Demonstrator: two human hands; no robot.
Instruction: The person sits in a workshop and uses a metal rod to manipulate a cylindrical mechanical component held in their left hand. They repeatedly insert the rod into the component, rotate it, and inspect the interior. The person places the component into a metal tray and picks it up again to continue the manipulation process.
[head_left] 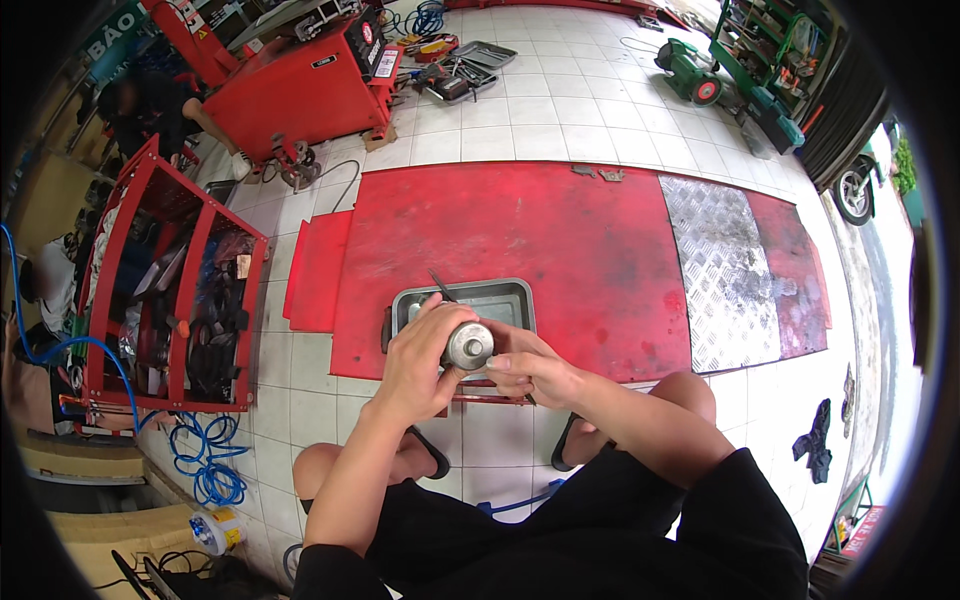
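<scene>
My left hand (420, 355) is closed around a round silver metal part (470, 346) with a small raised stub at the middle of its face. Against the part's right side, my right hand (530, 368) has its fingers curled in. What the right fingers pinch, if anything, is hidden. A thin dark rod (441, 283) sticks out beyond the left fingers, and the rest of it is covered by my hands. Below the hands, a grey metal tray (513, 292) rests at the near edge of a red platform (520, 230).
A red tool cart (205, 225) with loaded shelves stands at the left, near coiled blue hose (212, 470). Small metal pieces (610, 175) lie on the platform's far edge. Treadplate (725, 275) covers part of its right side. Another person (150, 110) is at the far left.
</scene>
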